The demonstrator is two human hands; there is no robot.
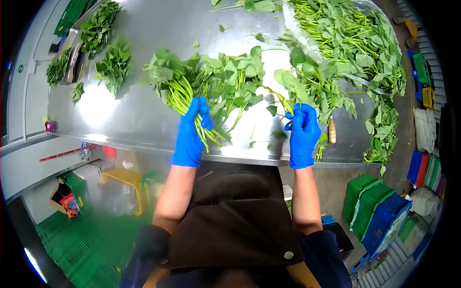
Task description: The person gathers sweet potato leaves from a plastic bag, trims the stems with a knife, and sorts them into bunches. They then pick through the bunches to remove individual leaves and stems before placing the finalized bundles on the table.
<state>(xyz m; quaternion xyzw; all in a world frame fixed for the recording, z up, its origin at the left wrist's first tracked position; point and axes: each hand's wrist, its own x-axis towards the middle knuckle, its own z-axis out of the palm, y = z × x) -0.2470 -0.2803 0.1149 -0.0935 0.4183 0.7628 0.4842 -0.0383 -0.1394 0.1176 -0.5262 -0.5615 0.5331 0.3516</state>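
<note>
Noted left hand [191, 133] wrapped round bunch [211, 81], right hand [302, 134] pinching sprig [279, 99] — advise squaring stem ends just below left hand, grip firm.

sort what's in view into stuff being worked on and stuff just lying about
In hand: left hand gripping the bunch of greens; right hand pinching a stem; heap of greens in plastic beside it.
Lying about: wooden-handled tool on the steel table, leaf bundles far left, crates and yellow stool on the floor.
</note>
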